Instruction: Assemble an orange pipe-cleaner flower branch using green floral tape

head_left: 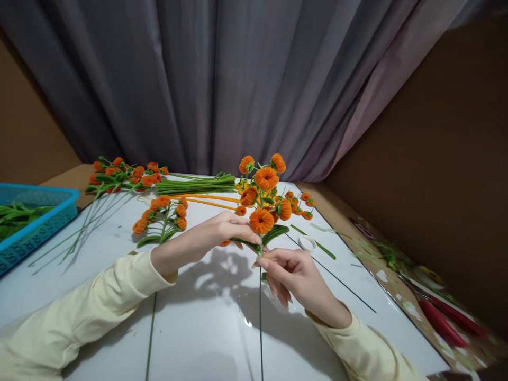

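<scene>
A spray of orange flowers [266,179] with green leaves stands upright over the white table, its thin dark stem [261,323] running down toward me. My left hand [226,232] reaches in from the left, its fingers closed on the spray's stalk by the leaves. Just below, my right hand [296,275] pinches the same stalk between thumb and forefinger, the other fingers curled beneath. A second orange spray [163,217] lies left of the hands, partly behind my left wrist.
Green stems [196,184] lie bundled at the back, with more orange flowers [115,172] to their left. A blue basket [65,203] holds green leaves at left. Red-handled pliers [442,323] lie at right. A white ring [307,243] sits near my right hand.
</scene>
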Demonstrator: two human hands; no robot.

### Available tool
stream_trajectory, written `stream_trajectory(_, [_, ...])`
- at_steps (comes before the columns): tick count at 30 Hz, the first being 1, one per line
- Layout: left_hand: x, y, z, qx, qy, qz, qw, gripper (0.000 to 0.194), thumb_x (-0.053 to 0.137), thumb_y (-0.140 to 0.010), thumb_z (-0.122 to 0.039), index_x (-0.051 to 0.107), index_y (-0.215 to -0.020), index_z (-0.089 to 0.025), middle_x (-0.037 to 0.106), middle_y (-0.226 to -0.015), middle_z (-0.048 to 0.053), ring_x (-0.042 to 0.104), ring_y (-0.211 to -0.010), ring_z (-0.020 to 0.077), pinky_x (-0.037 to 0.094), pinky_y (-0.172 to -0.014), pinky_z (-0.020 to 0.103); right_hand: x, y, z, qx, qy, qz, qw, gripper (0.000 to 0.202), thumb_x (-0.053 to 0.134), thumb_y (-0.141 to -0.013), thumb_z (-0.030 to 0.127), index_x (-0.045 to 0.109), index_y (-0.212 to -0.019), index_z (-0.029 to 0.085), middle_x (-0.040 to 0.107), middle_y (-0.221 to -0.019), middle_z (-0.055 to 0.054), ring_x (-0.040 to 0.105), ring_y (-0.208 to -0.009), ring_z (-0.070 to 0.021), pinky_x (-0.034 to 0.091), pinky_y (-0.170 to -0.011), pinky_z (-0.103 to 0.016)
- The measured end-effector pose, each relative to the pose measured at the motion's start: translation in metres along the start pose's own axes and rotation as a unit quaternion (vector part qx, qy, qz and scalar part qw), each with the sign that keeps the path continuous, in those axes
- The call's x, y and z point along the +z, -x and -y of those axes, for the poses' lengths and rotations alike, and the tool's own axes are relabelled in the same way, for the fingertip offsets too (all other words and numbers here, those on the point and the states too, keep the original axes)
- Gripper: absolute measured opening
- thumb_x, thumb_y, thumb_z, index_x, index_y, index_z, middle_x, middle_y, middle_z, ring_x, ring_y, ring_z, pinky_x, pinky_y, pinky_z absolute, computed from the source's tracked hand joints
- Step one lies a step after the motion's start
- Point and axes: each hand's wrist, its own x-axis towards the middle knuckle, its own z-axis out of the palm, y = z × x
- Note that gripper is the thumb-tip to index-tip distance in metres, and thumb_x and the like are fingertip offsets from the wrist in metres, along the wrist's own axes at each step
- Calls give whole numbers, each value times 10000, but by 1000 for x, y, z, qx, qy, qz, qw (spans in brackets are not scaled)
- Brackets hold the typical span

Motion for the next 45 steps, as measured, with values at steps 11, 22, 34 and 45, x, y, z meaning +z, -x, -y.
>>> stream_trajectory(11, [10, -4, 7, 35, -5, -43, 998, 183, 731, -641, -209, 566, -687, -146, 576, -689, -19, 512, -652, 122, 385, -590, 222, 6, 1, -3, 54, -94, 19, 994, 314, 655, -810, 423, 672, -803, 110, 490, -384, 68, 405, -259, -44, 259, -284, -138])
stream_trajectory(22, [15, -3, 12, 64, 41, -60, 995, 299, 813, -557, -211, 524, -560, -135, 492, -541, -59, 423, -534, 80, 376, -539, 209, -5, -18, -34, 56, -224, 211, 950, 341, 684, -787, 430, 689, -833, 92, 497, -391, 63, 328, -250, -24, 198, -291, -143])
stream_trajectory(34, [5, -11, 14, 98, -31, -31, 994, 257, 767, -651, -336, 668, -770, -132, 657, -745, 19, 573, -700, 153, 438, -643, 237, -1, -10, -20, -43, -159, 80, 983, 307, 684, -789, 378, 677, -657, 100, 504, -386, 31, 361, -278, -39, 260, -305, -168])
stream_trajectory(45, [22, 5, 6, 74, -125, -134, 980, 222, 686, -751, -380, 739, -693, -173, 663, -648, -10, 513, -583, 124, 337, -513, 211, -4, -5, 9, -140, 48, -69, 987, 286, 590, -844, 353, 637, -654, 145, 533, -384, 19, 432, -290, -86, 310, -334, -209])
